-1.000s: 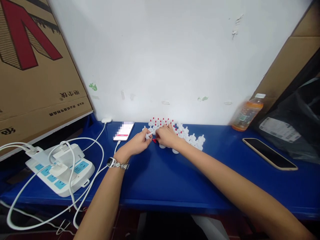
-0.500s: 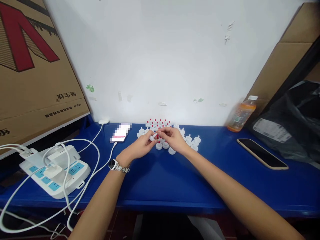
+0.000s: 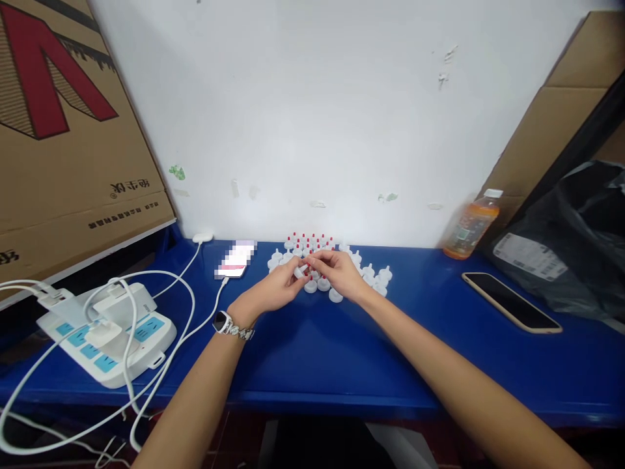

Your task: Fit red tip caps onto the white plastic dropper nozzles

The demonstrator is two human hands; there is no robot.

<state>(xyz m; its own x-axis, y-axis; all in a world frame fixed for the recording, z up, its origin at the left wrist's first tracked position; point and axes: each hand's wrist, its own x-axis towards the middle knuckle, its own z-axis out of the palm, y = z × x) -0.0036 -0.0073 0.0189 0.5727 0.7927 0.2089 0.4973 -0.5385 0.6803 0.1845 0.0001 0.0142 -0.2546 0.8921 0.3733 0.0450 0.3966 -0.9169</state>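
The left hand (image 3: pixel 273 291) pinched a small white cap (image 3: pixel 301 271), long axis pointing toward the right hand (image 3: pixel 336 273), whose fingertips apparently closed on its far end.

Bright, even light; soft shadows on the desk (image 3: pixel 312 352) below the fingers (image 3: pixel 303 268); edges bow outward; small parts there blur

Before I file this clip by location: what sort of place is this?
Probably a makeshift workbench for small assembly, not a home desk. A blue table against a bare wall holds rows of small white caps, with a cardboard box and a power strip beside them.
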